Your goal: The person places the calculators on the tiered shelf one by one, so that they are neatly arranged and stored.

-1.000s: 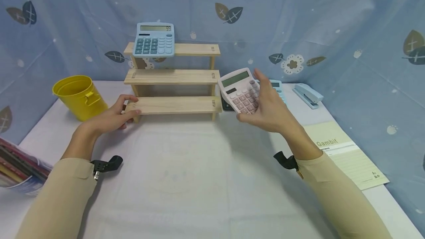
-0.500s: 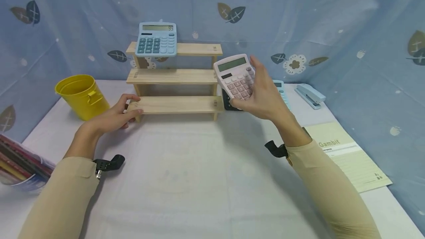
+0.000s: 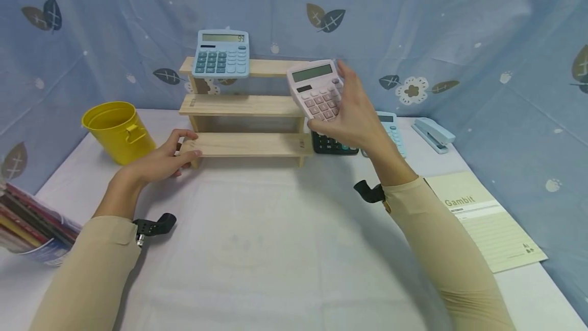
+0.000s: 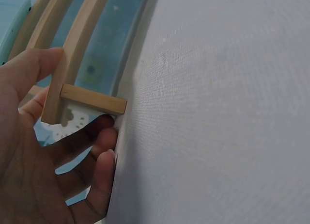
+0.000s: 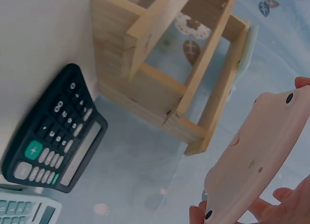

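The pale pink plastic desk calculator (image 3: 316,91) is up in the air at the right end of the three-tier stepped shelf of light, unfinished wood (image 3: 245,103), level with its upper tiers and clear of every board; the right hand (image 3: 353,116) pinches it by its right edge, thumb at the lower corner and fingers (image 3: 345,76) over the keys, so the display faces the person and the slab stays tilted back as it would stand on a tier. The right wrist view shows its smooth pink underside (image 5: 252,158) with small dark rubber feet. The left hand (image 3: 161,160) holds the shelf's lower left corner, thumb on top of the bottom plank and fingers (image 4: 99,166) curled beneath its small square foot block, which looks like bracing so the light frame does not slide on the cloth. A pale blue plastic calculator with darker blue keys (image 3: 222,53) already stands leaning on the left of the top tier. On the bench (image 3: 257,239), covered with a white woven cloth, a black calculator with a green key (image 3: 334,144) lies flat just right of the shelf, touching or nearly touching another light blue calculator (image 3: 392,129). Further out are a light blue stapler (image 3: 433,134), a cream notepad printed "Gambit" (image 3: 487,216), a glossy yellow metal bucket (image 3: 117,129) and a stack of books (image 3: 32,226).
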`<state>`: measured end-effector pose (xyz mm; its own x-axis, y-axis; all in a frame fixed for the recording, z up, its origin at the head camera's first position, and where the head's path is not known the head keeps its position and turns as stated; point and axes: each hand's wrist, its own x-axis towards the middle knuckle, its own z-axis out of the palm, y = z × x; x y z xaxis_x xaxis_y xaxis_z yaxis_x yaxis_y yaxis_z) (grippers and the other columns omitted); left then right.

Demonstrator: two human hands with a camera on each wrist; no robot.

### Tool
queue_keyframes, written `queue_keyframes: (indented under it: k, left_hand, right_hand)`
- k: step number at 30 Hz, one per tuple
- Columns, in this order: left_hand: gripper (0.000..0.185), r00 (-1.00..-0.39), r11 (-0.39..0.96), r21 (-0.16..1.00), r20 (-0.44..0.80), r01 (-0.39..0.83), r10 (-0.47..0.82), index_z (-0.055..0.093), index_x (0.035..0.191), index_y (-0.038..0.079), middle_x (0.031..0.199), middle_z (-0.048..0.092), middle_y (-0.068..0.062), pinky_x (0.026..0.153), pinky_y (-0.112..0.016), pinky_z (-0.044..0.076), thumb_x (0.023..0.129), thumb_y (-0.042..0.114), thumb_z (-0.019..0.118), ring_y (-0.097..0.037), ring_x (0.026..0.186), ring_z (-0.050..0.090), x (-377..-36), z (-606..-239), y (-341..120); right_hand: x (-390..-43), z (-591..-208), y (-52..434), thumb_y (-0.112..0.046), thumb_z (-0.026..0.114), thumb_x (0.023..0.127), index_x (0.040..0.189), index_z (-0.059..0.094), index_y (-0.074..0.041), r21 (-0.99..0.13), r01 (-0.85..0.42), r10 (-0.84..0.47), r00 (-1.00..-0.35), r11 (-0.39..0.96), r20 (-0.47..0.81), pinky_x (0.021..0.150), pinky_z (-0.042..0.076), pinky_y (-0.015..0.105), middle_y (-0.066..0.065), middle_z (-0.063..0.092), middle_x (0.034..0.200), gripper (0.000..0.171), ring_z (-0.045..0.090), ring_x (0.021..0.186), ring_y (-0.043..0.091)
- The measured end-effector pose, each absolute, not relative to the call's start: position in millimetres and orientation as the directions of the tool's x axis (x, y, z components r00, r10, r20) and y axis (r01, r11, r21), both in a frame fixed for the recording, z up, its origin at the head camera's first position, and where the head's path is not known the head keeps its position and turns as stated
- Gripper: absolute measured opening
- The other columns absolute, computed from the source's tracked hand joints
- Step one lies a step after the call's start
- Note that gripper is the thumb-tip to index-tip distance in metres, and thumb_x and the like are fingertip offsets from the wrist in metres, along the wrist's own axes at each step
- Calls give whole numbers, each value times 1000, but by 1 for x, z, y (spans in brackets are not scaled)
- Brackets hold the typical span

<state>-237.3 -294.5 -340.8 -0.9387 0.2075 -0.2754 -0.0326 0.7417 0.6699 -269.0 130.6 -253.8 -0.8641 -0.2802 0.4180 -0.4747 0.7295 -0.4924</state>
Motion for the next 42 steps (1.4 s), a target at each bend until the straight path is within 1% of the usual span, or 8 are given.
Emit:
queue_keyframes:
  k: [2,7,15,20,23,28,35,42]
  left_hand:
    - [69,-937,740,671,-278,-33,210,11,152,33,121,45,-18,81,-41,40,102,63,48,-29,90,52,-238,-340,-294]
    - [71,-930,748,661,-305,-53,204,10,152,34,114,46,-17,82,-43,36,101,65,48,-28,89,52,-236,-341,-294]
    - [71,-932,753,656,-302,-51,200,11,151,37,118,47,-18,83,-42,38,99,70,47,-31,94,52,-235,-340,-294]
    - [72,-934,749,661,-292,-43,204,9,153,35,126,42,-20,82,-41,41,101,66,47,-33,99,52,-235,-339,-297]
    - [72,-934,749,661,-293,-43,206,9,153,35,125,42,-20,82,-42,40,101,66,47,-33,99,52,-234,-339,-298]
    - [72,-932,756,652,-306,-58,193,9,151,37,124,44,-19,84,-44,39,99,69,47,-33,99,53,-234,-339,-297]
    - [72,-934,752,658,-290,-38,207,8,154,32,121,44,-19,81,-41,40,102,65,46,-32,98,52,-235,-342,-298]
    - [72,-936,753,656,-290,-43,200,9,154,34,124,45,-19,82,-42,40,101,66,47,-32,99,53,-235,-342,-297]
  right_hand:
    - [-273,-252,128,-43,81,74,164,7,-20,-488,-469,-277,-866,736,416,108,40,50,17,35,155,118,47,129,31]
    - [-285,-249,119,-42,80,74,164,8,-18,-464,-469,-292,-867,751,404,112,38,49,16,32,159,117,45,134,31]
    - [-295,-238,102,-44,79,74,165,9,-21,-517,-417,-252,-898,747,360,105,43,42,9,32,160,116,47,125,25]
    - [-296,-226,86,-51,78,74,164,11,-24,-538,-381,-229,-916,752,328,105,42,39,4,32,161,116,45,127,20]
    - [-298,-221,77,-53,77,74,164,13,-25,-551,-372,-216,-920,747,327,104,42,37,3,31,161,114,46,125,19]
    - [-304,-216,65,-54,76,75,163,16,-25,-541,-340,-200,-932,769,302,99,44,35,4,34,157,111,47,120,19]
    - [-318,-216,56,-53,74,75,162,19,-27,-536,-280,-166,-953,796,252,103,43,37,4,34,157,107,45,125,22]
    - [-325,-219,52,-51,74,76,160,28,-24,-550,-240,-143,-966,800,214,104,41,38,3,33,157,100,43,127,22]
